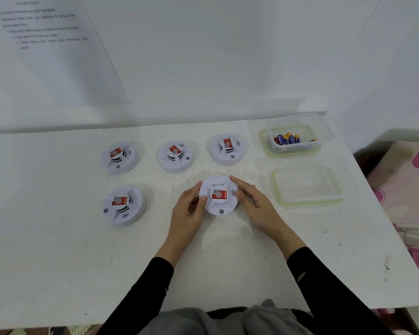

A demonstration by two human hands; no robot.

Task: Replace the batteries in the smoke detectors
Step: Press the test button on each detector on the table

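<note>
A round white smoke detector (218,195) with a red label sits face up on the white table (58,250), near the middle. My left hand (189,209) grips its left rim, thumb on top. My right hand (254,204) holds the right rim, fingers along the far side. Several more detectors stand around: three in a back row (119,157) (175,155) (226,149) and one at the front left (123,204). A clear tub (293,141) at the back right holds several blue and gold batteries (291,138).
A second clear tub (307,184) with a green rim lies right of my right hand, nothing inside. A printed instruction sheet (51,44) hangs on the wall at the back left. A patterned pink cloth (406,189) lies past the table's right edge.
</note>
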